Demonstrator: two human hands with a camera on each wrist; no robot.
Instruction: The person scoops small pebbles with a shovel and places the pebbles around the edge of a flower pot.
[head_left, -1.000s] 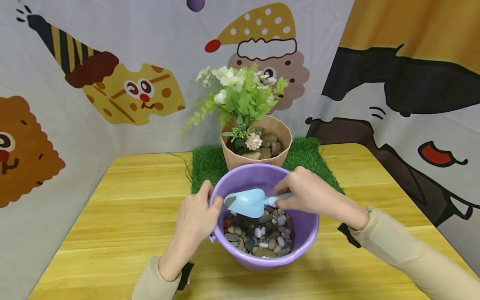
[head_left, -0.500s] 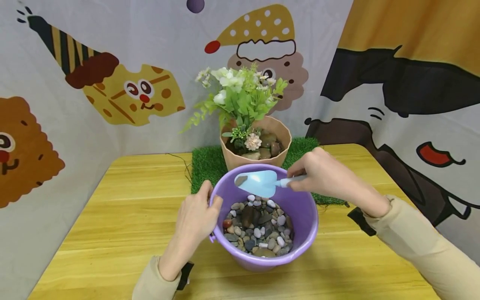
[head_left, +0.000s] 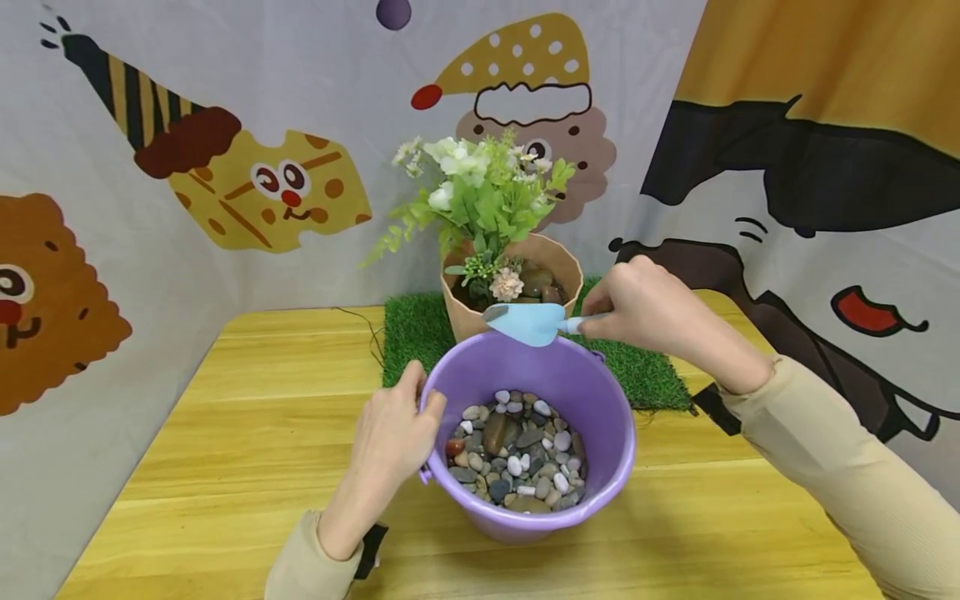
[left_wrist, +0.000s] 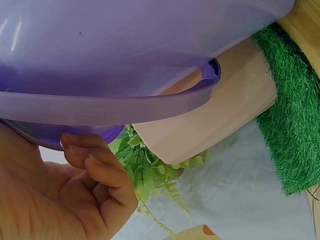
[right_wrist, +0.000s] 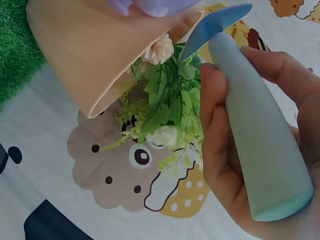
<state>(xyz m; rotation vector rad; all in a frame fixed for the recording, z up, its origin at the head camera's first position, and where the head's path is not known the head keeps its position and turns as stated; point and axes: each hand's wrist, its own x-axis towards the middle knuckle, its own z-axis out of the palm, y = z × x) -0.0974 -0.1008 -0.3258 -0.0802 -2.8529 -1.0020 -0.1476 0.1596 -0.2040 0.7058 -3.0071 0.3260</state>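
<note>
My left hand [head_left: 392, 429] grips the left rim of a purple bucket [head_left: 626, 454] that has pebbles [head_left: 528, 462] across its bottom. In the left wrist view, the curled fingers [left_wrist: 107, 172] are at the rim, beside the bucket's handle [left_wrist: 125, 107]. My right hand [head_left: 648, 304] holds a light blue trowel [head_left: 534, 321] by its handle, with the blade pointing left. A grey stone [head_left: 495, 312] shows at the blade's tip. The blade is above the bucket's far rim and overlaps the front of a peach flowerpot [head_left: 463, 312] in the head view. The right wrist view shows fingers and thumb around the trowel handle [right_wrist: 265, 135].
Behind the bucket, the flowerpot holds brown stones [head_left: 536, 279] and artificial flowers with leaves [head_left: 480, 192]. It stands on a green grass mat [head_left: 652, 375] on a wooden table [head_left: 247, 433]. A cartoon-printed cloth [head_left: 300, 67] hangs behind.
My right hand has lifted the trowel from inside the bucket, up and away to the bucket's far rim near the flowerpot. The left hand stays on the rim.
</note>
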